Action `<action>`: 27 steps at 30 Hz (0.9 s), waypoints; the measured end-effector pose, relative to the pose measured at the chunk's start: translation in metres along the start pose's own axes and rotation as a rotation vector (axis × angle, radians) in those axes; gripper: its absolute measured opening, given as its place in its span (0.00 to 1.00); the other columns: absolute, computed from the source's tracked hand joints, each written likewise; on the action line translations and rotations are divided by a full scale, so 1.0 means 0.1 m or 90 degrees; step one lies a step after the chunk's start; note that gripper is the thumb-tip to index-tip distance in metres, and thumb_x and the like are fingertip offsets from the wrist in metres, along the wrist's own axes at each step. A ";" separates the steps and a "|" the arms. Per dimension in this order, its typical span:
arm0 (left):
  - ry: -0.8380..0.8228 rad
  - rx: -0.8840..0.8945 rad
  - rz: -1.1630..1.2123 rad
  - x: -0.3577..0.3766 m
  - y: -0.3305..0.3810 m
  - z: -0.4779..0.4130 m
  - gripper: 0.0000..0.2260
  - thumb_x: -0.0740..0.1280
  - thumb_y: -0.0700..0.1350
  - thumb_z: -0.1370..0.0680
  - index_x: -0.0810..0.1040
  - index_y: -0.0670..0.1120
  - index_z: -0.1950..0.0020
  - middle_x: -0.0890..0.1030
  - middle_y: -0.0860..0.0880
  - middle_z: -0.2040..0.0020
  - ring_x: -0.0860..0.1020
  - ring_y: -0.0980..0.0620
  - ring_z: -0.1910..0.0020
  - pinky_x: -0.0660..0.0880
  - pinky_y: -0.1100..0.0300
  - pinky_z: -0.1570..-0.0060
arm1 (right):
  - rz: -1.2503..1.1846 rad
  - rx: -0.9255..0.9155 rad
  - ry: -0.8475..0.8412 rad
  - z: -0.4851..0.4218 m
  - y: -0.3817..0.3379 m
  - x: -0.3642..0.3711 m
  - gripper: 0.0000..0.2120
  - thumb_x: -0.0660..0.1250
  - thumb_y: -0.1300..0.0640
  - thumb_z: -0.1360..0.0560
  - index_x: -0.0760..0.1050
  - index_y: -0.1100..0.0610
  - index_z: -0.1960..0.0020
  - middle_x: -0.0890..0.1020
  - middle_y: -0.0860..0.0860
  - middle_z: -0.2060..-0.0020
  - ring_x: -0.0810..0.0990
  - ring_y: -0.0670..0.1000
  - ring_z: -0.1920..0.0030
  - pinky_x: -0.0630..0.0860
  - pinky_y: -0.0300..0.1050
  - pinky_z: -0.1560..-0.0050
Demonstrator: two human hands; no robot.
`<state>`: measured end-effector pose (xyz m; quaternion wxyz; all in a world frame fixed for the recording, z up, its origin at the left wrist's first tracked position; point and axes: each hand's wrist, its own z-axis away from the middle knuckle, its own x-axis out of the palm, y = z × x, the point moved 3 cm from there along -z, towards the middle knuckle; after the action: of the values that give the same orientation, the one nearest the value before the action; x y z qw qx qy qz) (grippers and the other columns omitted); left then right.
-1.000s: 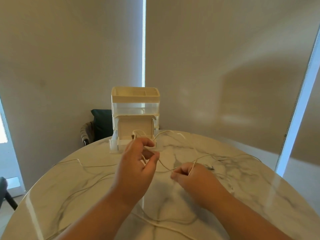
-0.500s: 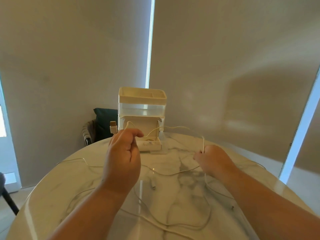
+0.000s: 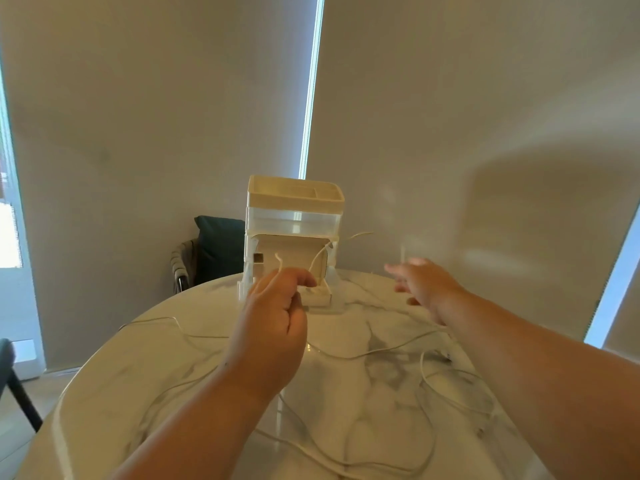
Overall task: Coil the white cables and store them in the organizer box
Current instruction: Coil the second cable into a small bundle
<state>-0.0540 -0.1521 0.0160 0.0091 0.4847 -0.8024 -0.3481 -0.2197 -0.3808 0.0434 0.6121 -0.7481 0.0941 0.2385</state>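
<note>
My left hand (image 3: 273, 320) pinches the white cable (image 3: 349, 358) in curled fingers just near the organizer box (image 3: 294, 216), its slack trailing right over the tabletop (image 3: 138, 375) toward my blurred right hand (image 3: 426, 284), whose grip I cannot tell.

Left hand (image 3: 273, 317) raised, fingers curled, right hand (image 3: 424, 282) outstretched forward, blurred

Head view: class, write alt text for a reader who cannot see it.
A person's left hand grips a looped white cable above a round marble table; the blurred right hand reaches forward. A cream organizer box stands at the far edge, and loose cables lie across the marble.
</note>
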 end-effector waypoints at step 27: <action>-0.295 0.077 -0.182 0.37 0.47 0.30 0.29 0.55 0.34 0.26 0.65 0.64 0.35 0.68 0.64 0.38 0.59 0.59 0.34 0.58 0.61 0.35 | -0.252 -0.191 -0.137 1.79 0.10 0.29 0.08 0.61 0.48 0.19 0.78 0.46 0.46 0.83 0.46 0.57 0.82 0.49 0.57 0.78 0.45 0.58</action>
<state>-0.1202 -0.1512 0.0078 -0.2526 0.5000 -0.7262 -0.3986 -0.2417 -0.2069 -0.0034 0.5355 -0.8046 -0.1560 0.2037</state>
